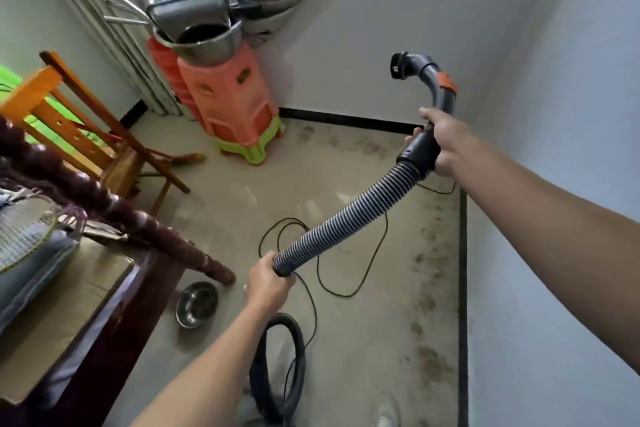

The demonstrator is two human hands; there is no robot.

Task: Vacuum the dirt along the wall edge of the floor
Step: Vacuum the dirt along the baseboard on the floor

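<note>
A ribbed grey vacuum hose [349,215] runs diagonally through the air above the floor. My left hand [268,282] grips its lower end. My right hand [443,142] grips the black curved handle [438,87] at the upper end, whose open nozzle end [400,66] points left, raised off the floor near the corner. Dark dirt [427,302] lies in patches along the right wall's black skirting [463,288] and along the far wall's skirting [349,120].
A thin black cord [346,293] loops over the tiled floor. A black ring-shaped part [277,367] lies below my left arm. A steel bowl [196,303] sits by a dark wooden table leg [194,253]. Stacked orange stools [235,104] carrying metal basins stand in the corner beside a wooden chair [86,125].
</note>
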